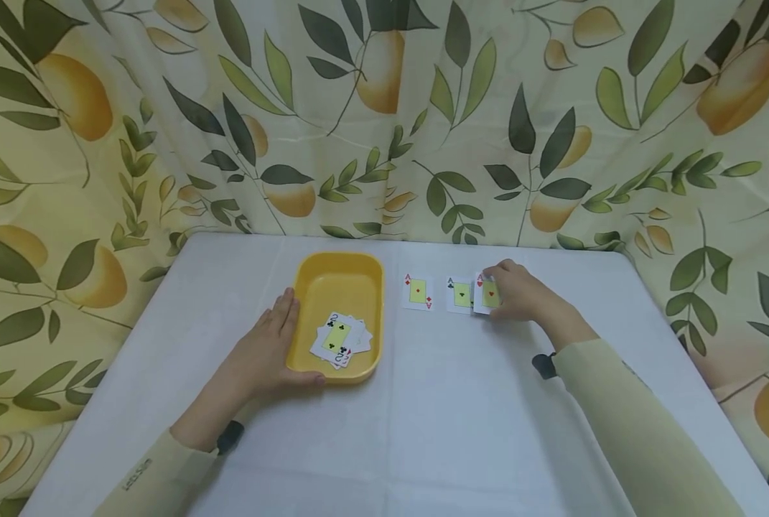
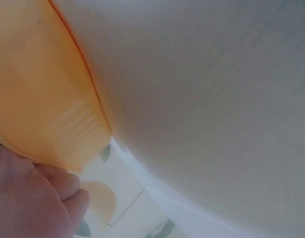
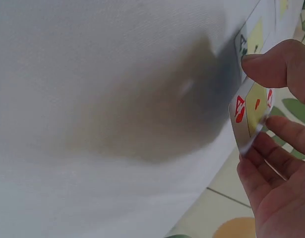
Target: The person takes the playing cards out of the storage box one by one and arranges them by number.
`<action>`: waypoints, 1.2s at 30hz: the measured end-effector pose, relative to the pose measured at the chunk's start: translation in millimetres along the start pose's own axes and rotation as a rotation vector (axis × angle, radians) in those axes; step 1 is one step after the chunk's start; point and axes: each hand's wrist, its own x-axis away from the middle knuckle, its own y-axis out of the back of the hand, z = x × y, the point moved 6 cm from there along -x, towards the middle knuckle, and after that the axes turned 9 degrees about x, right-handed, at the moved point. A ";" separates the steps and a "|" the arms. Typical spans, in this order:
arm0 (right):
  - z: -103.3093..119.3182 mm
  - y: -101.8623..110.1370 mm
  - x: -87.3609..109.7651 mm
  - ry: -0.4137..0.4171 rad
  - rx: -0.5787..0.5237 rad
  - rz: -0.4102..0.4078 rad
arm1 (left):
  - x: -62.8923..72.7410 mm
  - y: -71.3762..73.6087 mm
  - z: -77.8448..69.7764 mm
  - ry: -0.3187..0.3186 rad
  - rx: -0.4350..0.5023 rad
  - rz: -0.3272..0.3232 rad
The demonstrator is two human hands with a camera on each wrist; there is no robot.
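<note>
My right hand (image 1: pixel 518 291) pinches an ace of hearts (image 1: pixel 490 293) between thumb and fingers. In the right wrist view this card (image 3: pixel 255 106) is tilted, face visible, at the fingertips (image 3: pixel 254 64). It overlaps the right edge of a black ace (image 1: pixel 459 293) in the head view; whether they touch I cannot tell. An ace of diamonds (image 1: pixel 417 292) lies farther left. My left hand (image 1: pixel 264 352) rests against the left side of a yellow tray (image 1: pixel 337 276), fingers extended and thumb along its near edge. Inside the tray is a loose pile of cards (image 1: pixel 340 339), a two of clubs on top.
A white cloth covers the table (image 1: pixel 449 431). Behind its far edge hangs a curtain (image 1: pixel 384 143) printed with fruit and leaves. Dark wrist devices (image 1: pixel 230 436) sit at both sleeve cuffs.
</note>
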 end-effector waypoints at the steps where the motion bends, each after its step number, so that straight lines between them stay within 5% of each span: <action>1: -2.4 -1.3 -0.5 -0.009 0.000 0.008 | -0.4 -0.2 0.0 -0.001 -0.001 0.000; 26: -28.5 -21.2 3.5 -0.100 -0.063 0.130 | 0.2 0.8 -0.9 -0.006 0.024 0.008; 36: 14.0 1.2 12.3 0.007 0.013 0.022 | -0.7 1.3 -0.3 0.009 0.043 0.009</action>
